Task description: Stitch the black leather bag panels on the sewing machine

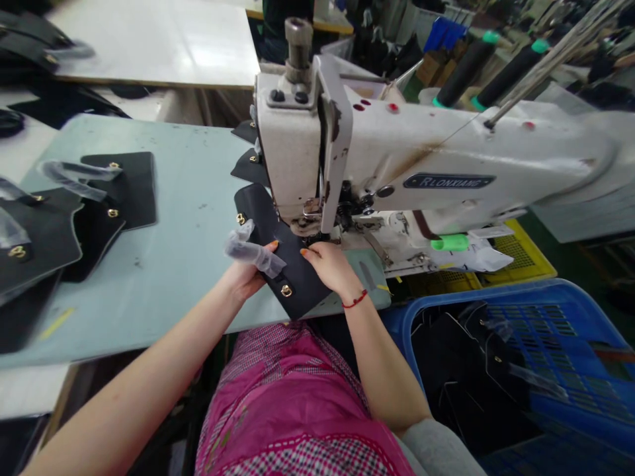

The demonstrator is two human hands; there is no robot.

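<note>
Pinching a black gold-ringed leather flap [294,268] with the left hand [245,277]. Right hand [331,266] rests flat, open, on it

panel [278,254] under sewing machine [377,158], crate [546,317] right, stack [74,218] left

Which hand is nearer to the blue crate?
Right. The right hand lies on the black piece, just left of the blue crate; the left hand holds that piece's farther edge, further left.

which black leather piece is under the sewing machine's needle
The black leather piece that the left hand grips and the right hand presses at the sewing machine. The other pieces lie stacked on the table's left or in the blue crate.
</note>
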